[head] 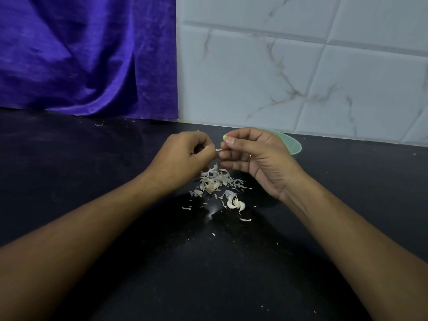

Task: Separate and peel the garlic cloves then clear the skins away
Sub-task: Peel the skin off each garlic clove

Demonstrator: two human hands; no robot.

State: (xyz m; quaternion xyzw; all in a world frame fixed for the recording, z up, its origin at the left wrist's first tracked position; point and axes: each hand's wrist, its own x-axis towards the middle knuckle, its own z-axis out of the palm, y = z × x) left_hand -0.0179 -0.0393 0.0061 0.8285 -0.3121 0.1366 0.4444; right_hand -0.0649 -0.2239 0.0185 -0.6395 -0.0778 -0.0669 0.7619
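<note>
Counter (208, 274): skin pile (215, 181) | left grip (183, 156) pinches peel (218, 149) | right grip (257, 156) pinches clove (224, 137) | bowl (294, 147) contents hidden

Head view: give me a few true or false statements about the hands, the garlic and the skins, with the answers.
1. The right hand holds a garlic clove at its fingertips. True.
2. The pile of skins lies inside a bowl. False: it lies on the black counter; the green bowl stands behind the right hand.
3. The left hand rests flat on the counter. False: its curled fingers pinch a strip of skin.
4. A purple cloth hangs at the back left. True.
</note>
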